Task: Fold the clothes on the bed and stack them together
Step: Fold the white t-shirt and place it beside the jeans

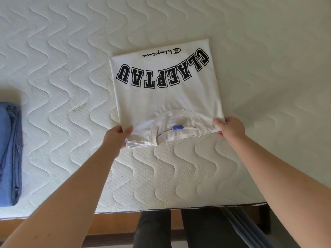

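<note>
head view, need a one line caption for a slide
Both hands, left and right, pinch a folded white t-shirt on the mattress; folded blue garment alongside.

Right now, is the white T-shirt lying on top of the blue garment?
No, the white T-shirt lies apart from the blue garment.

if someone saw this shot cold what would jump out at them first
The folded white t-shirt in the middle of the quilted mattress draws the eye first, its bold black block lettering reading upside down from this view. The left hand and right hand each pinch a near corner by the collar. At the far left edge lies a folded blue garment.
</note>
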### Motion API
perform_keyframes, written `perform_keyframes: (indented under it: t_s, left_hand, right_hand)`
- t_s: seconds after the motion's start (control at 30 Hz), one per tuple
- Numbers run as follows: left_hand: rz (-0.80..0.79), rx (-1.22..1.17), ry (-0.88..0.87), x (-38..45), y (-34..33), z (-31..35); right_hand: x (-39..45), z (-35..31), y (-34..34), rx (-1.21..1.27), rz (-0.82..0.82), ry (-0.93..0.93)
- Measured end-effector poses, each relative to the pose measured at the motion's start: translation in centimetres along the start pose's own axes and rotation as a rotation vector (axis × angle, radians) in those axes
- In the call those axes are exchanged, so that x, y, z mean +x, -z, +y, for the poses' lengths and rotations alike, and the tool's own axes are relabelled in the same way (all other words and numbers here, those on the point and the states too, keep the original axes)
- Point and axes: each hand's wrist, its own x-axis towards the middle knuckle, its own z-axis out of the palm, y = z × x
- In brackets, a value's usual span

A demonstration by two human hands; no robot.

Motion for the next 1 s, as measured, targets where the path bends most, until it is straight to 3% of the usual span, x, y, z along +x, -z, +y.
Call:
perform_keyframes:
  t_s: [0.27, 0.37, 0.57, 0.73, 0.87, 1.0]
  left_hand:
    - [0.017, 0.074, -0.002, -1.3, -1.5, 0.1]
    - [-0.081, 0.017, 0.077, -3.5, -3.0, -0.3]
    - [-0.217, -0.074, 0.183, -8.8, -10.4, -2.7]
    - [-0.274, -0.250, 0.271, -12.2, -17.1, -4.2]
    - [-0.313, -0.370, 0.355, -15.0, -21.9, -4.9]
    - [-0.405, -0.123, 0.427, -17.2, -25.3, -4.6]
  right_hand:
    - [0.2, 1.1, 0.8, 0.212, 0.048, 0.003]
    - [0.7, 1.5, 2.1, 0.208, 0.131, 0.036]
    - [3.1, 2.0, 6.6, 0.070, 0.219, 0.102]
    - [5.5, 2.7, 10.0, 0.242, 0.282, 0.088]
    - [8.3, 2.3, 13.0, 0.240, 0.347, 0.138]
    - [10.7, 2.6, 15.4, 0.124, 0.302, 0.141]
